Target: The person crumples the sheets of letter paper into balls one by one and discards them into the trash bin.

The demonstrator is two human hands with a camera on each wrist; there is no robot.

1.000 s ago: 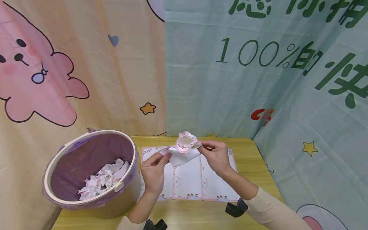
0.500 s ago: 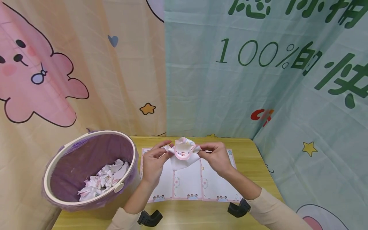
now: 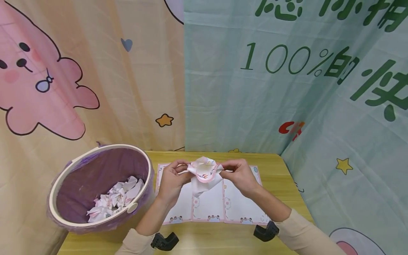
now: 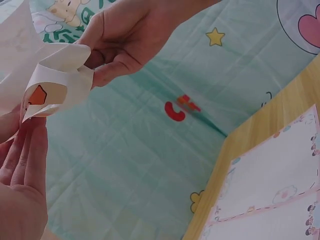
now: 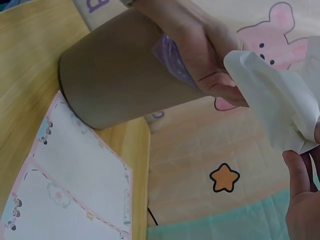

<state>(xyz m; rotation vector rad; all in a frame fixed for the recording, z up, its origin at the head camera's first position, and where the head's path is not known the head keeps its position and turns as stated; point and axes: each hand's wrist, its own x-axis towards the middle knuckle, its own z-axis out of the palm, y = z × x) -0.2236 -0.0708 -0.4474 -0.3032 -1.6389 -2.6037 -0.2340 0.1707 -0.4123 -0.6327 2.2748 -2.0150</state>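
Two hands busy now: the left hand [image 3: 172, 181] and right hand [image 3: 239, 178] each pinch one side of a curled paper [image 3: 204, 186], up above the flat sheets [image 3: 208, 209], towards the table's [image 3: 207, 235] far edge; a bin [image 5: 120, 70] stands at its left edge. Folds seem to hide some fingertips. Light, even pressure from both sides should prevent tearing.

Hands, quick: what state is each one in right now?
Left hand: closed, pinching the left side of the bent paper.
Right hand: closed, pinching the right side of the bent paper.
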